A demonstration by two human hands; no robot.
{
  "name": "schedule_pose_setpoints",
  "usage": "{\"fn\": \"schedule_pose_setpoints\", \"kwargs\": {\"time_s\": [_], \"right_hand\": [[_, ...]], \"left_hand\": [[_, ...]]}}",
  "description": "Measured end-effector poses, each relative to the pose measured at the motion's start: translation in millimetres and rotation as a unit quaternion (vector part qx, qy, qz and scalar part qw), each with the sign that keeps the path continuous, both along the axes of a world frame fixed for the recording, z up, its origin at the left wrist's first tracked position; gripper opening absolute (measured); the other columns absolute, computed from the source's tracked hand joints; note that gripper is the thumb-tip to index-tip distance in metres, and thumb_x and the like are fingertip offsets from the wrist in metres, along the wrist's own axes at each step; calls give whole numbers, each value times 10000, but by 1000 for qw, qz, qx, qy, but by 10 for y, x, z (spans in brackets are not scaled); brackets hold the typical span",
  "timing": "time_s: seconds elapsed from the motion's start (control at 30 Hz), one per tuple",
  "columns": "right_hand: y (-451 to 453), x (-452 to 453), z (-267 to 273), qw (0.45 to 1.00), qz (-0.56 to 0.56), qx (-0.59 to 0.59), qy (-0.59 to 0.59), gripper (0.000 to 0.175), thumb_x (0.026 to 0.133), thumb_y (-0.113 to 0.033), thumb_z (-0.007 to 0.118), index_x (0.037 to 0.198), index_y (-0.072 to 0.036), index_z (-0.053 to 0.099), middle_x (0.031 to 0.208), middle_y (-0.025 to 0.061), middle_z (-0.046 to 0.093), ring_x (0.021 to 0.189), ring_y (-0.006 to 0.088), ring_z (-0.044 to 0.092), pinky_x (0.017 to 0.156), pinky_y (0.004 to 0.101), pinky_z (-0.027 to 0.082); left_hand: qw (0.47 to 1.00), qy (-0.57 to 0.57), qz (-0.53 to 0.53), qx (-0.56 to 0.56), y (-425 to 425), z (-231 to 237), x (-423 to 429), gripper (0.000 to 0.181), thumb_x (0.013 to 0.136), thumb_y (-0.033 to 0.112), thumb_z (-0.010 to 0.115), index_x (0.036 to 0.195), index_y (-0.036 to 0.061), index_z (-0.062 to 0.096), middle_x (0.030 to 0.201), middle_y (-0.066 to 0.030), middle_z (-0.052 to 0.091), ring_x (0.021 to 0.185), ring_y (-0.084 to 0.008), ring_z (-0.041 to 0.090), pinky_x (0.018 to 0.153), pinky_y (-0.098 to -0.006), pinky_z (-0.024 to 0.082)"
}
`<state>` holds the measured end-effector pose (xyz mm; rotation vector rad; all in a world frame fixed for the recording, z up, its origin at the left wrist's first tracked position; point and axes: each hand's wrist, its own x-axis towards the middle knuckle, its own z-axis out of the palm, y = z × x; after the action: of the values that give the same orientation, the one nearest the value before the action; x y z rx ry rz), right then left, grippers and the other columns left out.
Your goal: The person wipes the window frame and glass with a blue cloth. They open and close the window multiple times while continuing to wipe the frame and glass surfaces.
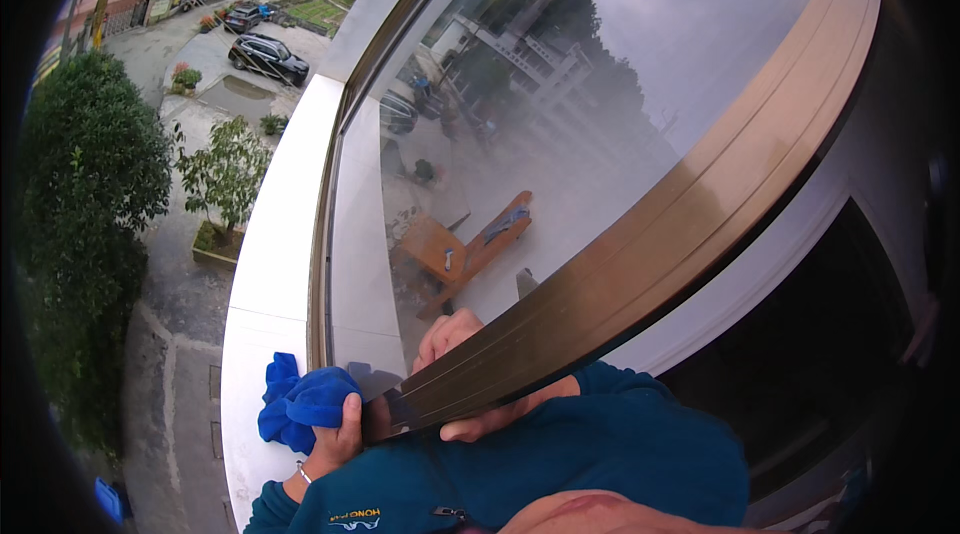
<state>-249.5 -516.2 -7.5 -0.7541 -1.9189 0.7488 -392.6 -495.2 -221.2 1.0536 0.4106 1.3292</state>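
Observation:
My left hand (337,440) is shut on a bunched blue microfiber cloth (311,399), which rests against the lower corner of the brown metal window frame (637,241) and over the white ledge. Some cloth hangs loose on the ledge. My right hand (484,421) grips the frame's lower part, its thumb on the near side and its fingers on the far side, seen by the glass pane (570,128). The pane shows hazy reflections of buildings, cars and sky, and a wooden chair-like piece of furniture (435,245) with a small tool on it.
A white outer ledge (266,271) runs along the window's left side, with a steep drop beyond it. Far below are a paved yard, parked cars (268,57), a leafy tree (90,181) and a planter (217,243). A dark opening (795,354) lies at the right.

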Motion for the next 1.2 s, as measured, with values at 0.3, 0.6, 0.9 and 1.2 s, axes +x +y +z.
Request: {"fn": "schedule_pose_setpoints", "kwargs": {"time_s": [0.3, 0.6, 0.9, 1.2], "right_hand": [[276, 423, -89, 968, 160, 153, -119, 673, 746, -120, 783, 1279, -72, 376, 1137, 157, 445, 968, 280, 569, 808, 319, 532], [576, 585, -415, 930, 347, 105, 57, 794, 743, -16, 648, 1462, -1, 310, 1299, 196, 401, 1128, 320, 530, 900, 359, 531], [700, 410, -595, 916, 370, 84, 131, 774, 720, -77, 639, 1442, -22, 367, 1280, 156, 372, 1140, 286, 444, 845, 338, 514], [369, 286, -619, 944, 277, 40, 176, 710, 697, -202, 637, 1349, 28, 476, 1268, 168, 413, 1088, 336, 405, 1007, 401, 363]], "left_hand": [[986, 95, 136, -27, -13, 53, -41, 306, 986, 188, 552, 1218, -11, 544, 1162, -120, 603, 1025, -227, 608, 902, -338, 471], [775, 27, 628, -63, -875, 370, 308, 388, 948, 354, 609, 1107, 0, 597, 1034, -81, 657, 941, -180, 635, 890, -327, 501], [580, 105, 802, -96, -2352, 744, 2120, 687, 897, 545, 581, 1230, -56, 567, 1191, -185, 618, 1056, -306, 606, 942, -397, 476], [334, 162, 792, -484, -3092, 505, 3034, 504, 896, 488, 628, 1130, 42, 614, 1098, -124, 662, 946, -233, 623, 868, -349, 509]]}}
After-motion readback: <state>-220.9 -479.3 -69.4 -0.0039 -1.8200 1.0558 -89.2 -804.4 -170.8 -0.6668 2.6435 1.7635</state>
